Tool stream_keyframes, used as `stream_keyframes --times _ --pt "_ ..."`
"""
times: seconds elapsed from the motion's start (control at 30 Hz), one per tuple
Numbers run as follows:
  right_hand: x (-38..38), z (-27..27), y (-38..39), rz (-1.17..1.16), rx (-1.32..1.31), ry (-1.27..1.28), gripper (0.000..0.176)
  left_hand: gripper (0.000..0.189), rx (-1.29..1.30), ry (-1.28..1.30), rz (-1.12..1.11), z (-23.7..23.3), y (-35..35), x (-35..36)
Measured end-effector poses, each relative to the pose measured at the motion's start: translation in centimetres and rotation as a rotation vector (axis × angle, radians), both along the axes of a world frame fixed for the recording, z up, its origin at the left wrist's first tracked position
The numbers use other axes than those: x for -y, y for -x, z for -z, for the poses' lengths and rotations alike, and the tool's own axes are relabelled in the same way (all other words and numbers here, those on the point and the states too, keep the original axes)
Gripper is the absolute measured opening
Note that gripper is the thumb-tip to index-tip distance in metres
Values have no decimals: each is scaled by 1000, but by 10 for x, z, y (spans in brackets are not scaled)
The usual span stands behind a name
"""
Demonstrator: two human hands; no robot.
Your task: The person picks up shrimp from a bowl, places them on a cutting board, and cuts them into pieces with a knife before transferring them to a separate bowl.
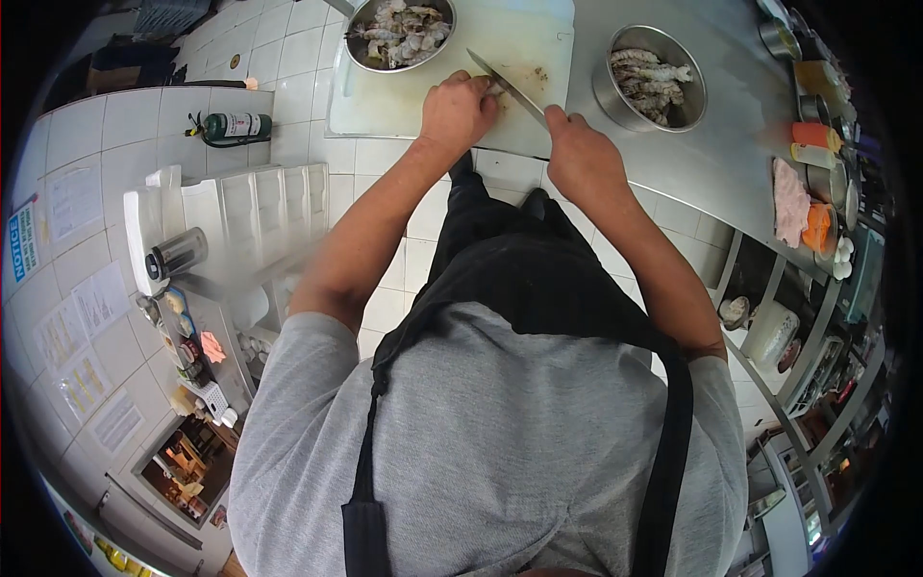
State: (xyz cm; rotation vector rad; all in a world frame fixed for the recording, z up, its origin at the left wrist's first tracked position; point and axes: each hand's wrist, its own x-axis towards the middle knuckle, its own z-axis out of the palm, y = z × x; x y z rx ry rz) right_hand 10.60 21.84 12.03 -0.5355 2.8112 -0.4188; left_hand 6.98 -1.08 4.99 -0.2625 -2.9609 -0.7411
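My right hand is closed around the handle of a knife, whose blade slants across the cutting board toward the upper left. My left hand presses a shrimp to the white cutting board, right beside the blade. Most of that shrimp is hidden under the fingers. Beyond my left hand, a metal pan of grey, peeled-looking shrimp sits on the board. To the right, a round metal bowl holds several more shrimp with shells on.
The board lies on a steel counter. Along its right edge stand sauce bottles, a pink cloth and small containers. Shelves are below right. A fire extinguisher and a blender jar are at left.
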Motion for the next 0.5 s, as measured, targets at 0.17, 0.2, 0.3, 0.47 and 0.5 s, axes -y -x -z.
stream_keyframes --times 0.17,0.2,0.3,0.47,0.5 --pt "-3 -10 -4 -16 -24 32 27 31 -2 -59 -50 11 5 3" --pt "-5 -15 -9 -25 -22 28 27 31 8 -85 -70 12 5 4" --pt "-7 -19 -16 -31 51 -40 26 30 14 -126 -62 15 4 7" --pt "7 0 0 -32 6 -17 26 30 -11 -99 -42 8 -2 5" --pt "11 0 4 -28 2 -14 26 30 -14 -79 -44 3 -5 4"
